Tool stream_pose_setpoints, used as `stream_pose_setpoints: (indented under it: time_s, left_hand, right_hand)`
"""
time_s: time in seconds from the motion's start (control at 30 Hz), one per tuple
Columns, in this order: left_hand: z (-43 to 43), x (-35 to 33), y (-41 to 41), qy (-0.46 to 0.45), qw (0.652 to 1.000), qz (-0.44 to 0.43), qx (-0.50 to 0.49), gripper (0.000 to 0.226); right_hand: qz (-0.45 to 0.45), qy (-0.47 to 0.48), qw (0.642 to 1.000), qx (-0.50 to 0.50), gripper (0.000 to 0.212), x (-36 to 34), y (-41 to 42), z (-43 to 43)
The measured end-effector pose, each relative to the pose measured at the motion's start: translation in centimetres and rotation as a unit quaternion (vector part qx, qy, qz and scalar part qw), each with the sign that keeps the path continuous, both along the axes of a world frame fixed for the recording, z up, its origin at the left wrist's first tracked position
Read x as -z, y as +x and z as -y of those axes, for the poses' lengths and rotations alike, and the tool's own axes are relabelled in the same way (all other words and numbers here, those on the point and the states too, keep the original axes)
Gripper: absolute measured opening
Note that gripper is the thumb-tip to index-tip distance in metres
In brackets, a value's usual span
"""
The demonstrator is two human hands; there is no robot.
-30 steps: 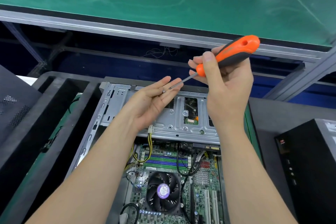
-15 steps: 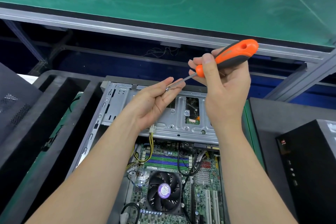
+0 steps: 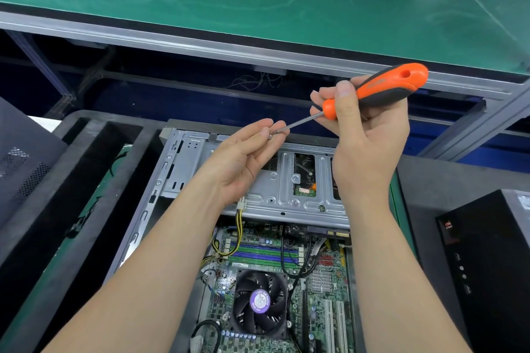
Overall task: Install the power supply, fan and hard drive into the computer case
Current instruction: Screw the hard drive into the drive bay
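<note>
The open computer case (image 3: 183,160) lies flat below me, its metal drive cage (image 3: 286,183) at the far end and the motherboard with a black CPU fan (image 3: 259,302) nearer. My right hand (image 3: 364,135) grips an orange and black screwdriver (image 3: 378,87) above the cage. The shaft slants down and left. My left hand (image 3: 246,152) is raised palm up, and its fingertips pinch a small screw (image 3: 270,136) at the screwdriver's tip. A hard drive shows through a cutout in the cage (image 3: 304,178).
Black foam trays (image 3: 71,180) flank the case on the left. A black computer tower (image 3: 487,261) stands at the right. A green conveyor shelf (image 3: 258,3) with a metal rail runs across behind the case. Yellow and black cables (image 3: 238,235) hang inside the case.
Both hands have stayed above the drive cage. The screwdriver tip has shifted slightly along my left fingertips, where the screw is now held.
</note>
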State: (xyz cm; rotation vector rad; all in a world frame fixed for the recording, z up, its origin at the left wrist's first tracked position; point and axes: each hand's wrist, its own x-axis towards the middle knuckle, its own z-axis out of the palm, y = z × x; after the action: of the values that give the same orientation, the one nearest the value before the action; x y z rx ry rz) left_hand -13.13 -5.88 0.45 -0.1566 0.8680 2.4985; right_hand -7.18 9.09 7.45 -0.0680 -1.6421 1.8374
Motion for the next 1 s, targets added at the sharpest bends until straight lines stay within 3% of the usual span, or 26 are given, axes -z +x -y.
stream_pose_setpoints:
  time_s: [0.7,1.0]
  left_hand:
    - [-1.1,-0.1,0.5,-0.041,0.996,-0.002,-0.086,0.025]
    - [-1.1,0.3,0.7,-0.120,0.989,-0.072,-0.053,0.029]
  right_hand:
    - [-0.044,0.033,0.997,-0.054,0.017,-0.1,0.2,0.0]
    - [-0.011,0.011,1.000,-0.019,0.017,-0.3,0.0,-0.4]
